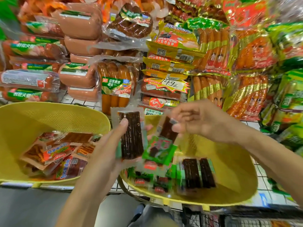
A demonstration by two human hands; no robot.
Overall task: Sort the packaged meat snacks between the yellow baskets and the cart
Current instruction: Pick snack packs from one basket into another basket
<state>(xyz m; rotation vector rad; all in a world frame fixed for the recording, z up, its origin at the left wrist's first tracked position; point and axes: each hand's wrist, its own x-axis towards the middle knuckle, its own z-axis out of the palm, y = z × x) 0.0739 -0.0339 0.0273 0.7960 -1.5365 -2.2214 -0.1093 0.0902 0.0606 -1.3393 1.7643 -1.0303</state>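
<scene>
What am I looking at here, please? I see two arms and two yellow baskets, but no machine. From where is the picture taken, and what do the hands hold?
There is no machine: a person works with bare hands, and a camera on the head looks down at them. The left hand holds a long dark meat packet. The right hand pinches a smaller dark packet. The left yellow basket holds orange-red packets; the right yellow basket holds dark strip packs and green packets. Behind are sausage packs.
</scene>
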